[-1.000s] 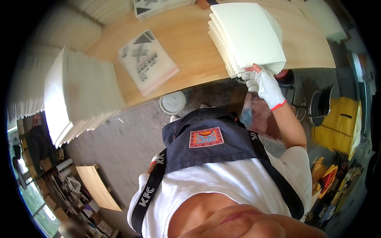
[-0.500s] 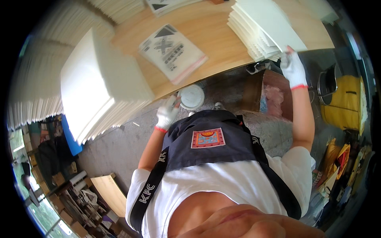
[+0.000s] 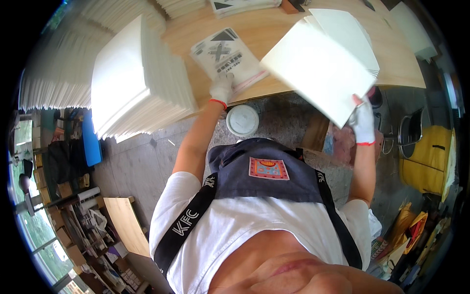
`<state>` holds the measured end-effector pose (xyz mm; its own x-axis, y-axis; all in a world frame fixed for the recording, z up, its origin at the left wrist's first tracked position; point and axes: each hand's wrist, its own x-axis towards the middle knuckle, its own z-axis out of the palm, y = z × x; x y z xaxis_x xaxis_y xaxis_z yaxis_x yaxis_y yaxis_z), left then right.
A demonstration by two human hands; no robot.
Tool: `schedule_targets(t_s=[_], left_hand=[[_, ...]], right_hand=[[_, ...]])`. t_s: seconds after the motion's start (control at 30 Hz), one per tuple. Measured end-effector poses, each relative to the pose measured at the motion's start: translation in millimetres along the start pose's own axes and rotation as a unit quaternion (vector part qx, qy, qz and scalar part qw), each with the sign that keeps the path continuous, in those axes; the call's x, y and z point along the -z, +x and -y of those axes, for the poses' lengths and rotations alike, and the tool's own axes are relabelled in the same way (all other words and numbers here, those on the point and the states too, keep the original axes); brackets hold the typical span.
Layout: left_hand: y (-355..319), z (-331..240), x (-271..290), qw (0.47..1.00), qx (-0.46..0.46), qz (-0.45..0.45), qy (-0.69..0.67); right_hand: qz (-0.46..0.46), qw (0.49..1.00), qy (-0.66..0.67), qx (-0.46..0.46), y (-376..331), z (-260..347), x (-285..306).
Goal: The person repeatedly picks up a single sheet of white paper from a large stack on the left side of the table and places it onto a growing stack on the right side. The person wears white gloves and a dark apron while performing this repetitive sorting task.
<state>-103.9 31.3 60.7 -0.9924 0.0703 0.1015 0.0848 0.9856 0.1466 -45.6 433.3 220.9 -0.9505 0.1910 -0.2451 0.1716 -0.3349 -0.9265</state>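
Observation:
My right hand [image 3: 362, 122], in a white glove with a red cuff, grips a white rectangular board [image 3: 318, 71] by its near right corner, thumb on top. The board is tilted and held above the table edge, partly covering a small stack of white boards [image 3: 345, 32]. My left hand [image 3: 222, 87], gloved the same way, is closed at the near edge of some clear plastic bags [image 3: 223, 51] with black print and a pinkish strip. Its fingertips are partly hidden.
A tall stack of white boards [image 3: 120, 81] stands left on the wooden table [image 3: 274, 36], with more stacks behind. Below the table edge are a white round bucket [image 3: 242, 120] and a cardboard box [image 3: 316, 132]. A chair [image 3: 410, 128] and a yellow bag [image 3: 426, 159] lie right.
My right hand has drawn a board off the right stack, toward me and leftward. My left hand has moved up from beside the bucket onto the plastic bags. The view has shifted slightly.

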Motion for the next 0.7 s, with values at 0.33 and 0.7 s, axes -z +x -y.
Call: schedule_targets(t_s=[0.33, 0.7], left_hand=[[-16.4, 10.8, 12.2, 0.989, -0.007, -0.078, -0.129], [-13.9, 15.9, 29.6, 0.937, 0.048, -0.074, -0.339]], right_hand=[[0.102, 0.954, 0.101, -0.264, 18.5, -160.0, -12.8], [0.110, 0.885, 0.306, -0.335, -9.2, -181.1, -59.5]])
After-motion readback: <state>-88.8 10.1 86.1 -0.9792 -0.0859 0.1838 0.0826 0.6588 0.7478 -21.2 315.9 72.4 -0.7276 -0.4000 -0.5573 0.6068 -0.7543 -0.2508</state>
